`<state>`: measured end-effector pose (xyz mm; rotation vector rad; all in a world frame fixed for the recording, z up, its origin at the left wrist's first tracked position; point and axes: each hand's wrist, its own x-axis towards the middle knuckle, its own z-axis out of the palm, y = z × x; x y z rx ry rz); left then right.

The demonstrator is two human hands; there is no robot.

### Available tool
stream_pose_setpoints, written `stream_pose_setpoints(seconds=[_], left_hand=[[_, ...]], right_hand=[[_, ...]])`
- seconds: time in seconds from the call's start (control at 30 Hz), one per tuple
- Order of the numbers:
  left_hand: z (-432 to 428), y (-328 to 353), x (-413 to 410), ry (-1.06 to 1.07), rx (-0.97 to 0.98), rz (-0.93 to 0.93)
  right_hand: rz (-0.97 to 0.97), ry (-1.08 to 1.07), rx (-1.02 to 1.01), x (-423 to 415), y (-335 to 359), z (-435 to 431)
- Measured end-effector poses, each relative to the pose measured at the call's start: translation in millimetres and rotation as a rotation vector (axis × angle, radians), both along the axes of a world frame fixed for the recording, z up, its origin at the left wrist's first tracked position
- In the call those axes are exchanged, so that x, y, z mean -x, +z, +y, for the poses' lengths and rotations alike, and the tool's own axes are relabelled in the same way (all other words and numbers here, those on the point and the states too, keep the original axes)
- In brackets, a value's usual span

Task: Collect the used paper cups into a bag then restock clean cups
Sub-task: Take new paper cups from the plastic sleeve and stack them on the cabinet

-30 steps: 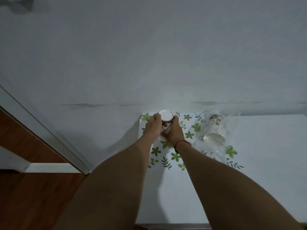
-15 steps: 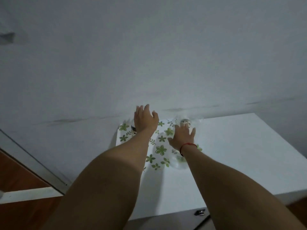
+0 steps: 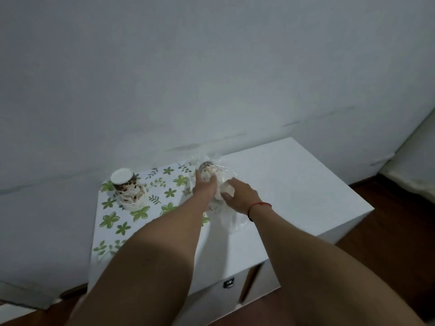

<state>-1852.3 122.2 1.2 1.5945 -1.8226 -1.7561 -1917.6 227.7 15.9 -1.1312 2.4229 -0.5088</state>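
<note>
both your bare arms reach forward from the bottom of the view and converge toward the middle. your left hand (image 3: 205, 187) lies with its palm turned to the right, fingers fairly straight and pressed against the side of the bag (image 3: 233, 218). your right hand (image 3: 240, 196) sits just beside it, knuckles up, fingers and thumb curled onto the same bag. the two hands are almost touching. a red cord (image 3: 260, 204) circles your right wrist.

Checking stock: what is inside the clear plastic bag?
A stack of patterned paper cups lies in the bag; the left hand and right hand cover its middle, so the count is hidden.
</note>
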Motion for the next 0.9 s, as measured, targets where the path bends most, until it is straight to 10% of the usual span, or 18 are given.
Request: stream_pose_setpoints(seconds=[0.4,0.9], left_hand=[[27,10,36,0.058,-0.050,0.013],[3,18,35,-0.391,0.210,-0.269]], right_hand=[[-0.163,-0.620,0.311,33,-2,65],[-0.350,-0.282,0.297,1,-18,36]])
